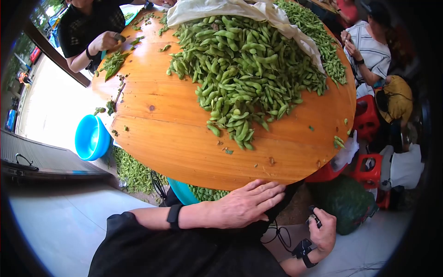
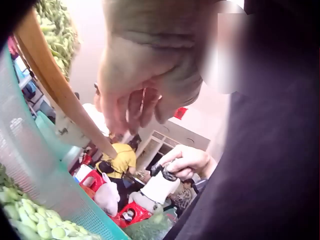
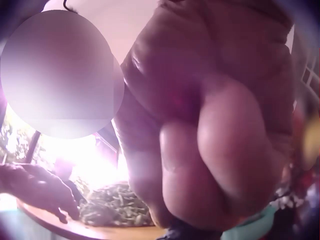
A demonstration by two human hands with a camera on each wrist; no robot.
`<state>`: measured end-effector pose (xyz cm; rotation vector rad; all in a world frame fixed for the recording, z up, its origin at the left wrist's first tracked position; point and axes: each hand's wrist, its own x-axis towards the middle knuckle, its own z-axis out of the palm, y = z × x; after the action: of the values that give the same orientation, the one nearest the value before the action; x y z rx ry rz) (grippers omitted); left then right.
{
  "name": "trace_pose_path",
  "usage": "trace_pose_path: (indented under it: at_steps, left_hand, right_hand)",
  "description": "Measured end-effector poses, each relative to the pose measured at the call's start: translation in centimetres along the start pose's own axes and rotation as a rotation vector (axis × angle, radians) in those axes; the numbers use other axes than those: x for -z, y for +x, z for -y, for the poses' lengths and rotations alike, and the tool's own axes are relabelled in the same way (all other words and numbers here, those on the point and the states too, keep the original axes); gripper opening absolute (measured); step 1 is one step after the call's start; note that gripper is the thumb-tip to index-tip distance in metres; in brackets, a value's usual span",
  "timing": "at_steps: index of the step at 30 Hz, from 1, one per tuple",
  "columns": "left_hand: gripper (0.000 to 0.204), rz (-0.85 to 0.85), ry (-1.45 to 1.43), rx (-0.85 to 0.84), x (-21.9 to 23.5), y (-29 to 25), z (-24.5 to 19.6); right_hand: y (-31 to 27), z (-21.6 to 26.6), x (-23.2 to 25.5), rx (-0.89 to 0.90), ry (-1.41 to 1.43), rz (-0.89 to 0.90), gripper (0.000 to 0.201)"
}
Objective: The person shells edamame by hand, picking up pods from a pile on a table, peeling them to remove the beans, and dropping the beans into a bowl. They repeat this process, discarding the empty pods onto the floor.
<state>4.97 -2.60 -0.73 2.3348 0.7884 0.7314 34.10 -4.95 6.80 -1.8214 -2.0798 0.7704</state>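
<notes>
My left hand point(image 1: 244, 203) lies palm down with straight fingers at the near edge of a round wooden table point(image 1: 152, 106). A big heap of green soybean pods point(image 1: 249, 69) covers the table's middle and far side. Below the near edge, under my left forearm, is a teal basket point(image 1: 182, 191) with shelled green beans point(image 2: 40, 220) in it. Off to the right, beside the table, my right hand point(image 1: 322, 230) curls its fingers around a small black object point(image 1: 315, 219). My fingers hide most of that object, and I cannot tell its kind.
A blue basin point(image 1: 92, 138) stands left of the table, with pods spread on the floor point(image 1: 134, 171) nearby. On the right are red stools point(image 1: 367, 117) and a dark green bundle point(image 1: 344, 203). People sit at the far left and right. A white cloth point(image 1: 226, 8) borders the heap.
</notes>
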Motion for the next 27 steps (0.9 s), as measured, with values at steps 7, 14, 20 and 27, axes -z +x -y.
trace_pose_path:
  at_steps: [7, 14, 20, 27]
  left_hand:
    - [0.083, 0.076, 0.493, 0.214, 0.2, 0.3, 1.6]
    - [0.080, 0.007, 0.610, 0.412, 6.2, -5.9, 3.8]
    - [0.075, -0.034, 0.667, 0.539, 7.7, -7.8, 4.6]
    - [0.055, -0.372, 0.997, 1.052, 13.5, -13.5, 8.7]
  right_hand:
    - [2.2, -0.3, -1.8, -0.028, 0.065, 0.055, 0.027]
    - [3.6, -0.3, -3.2, 0.133, 0.121, -0.005, 0.021]
    - [3.6, 0.9, -3.4, 0.063, 0.126, 0.085, 0.021]
    - [4.7, 0.9, -4.0, 0.077, 0.145, 0.096, 0.018]
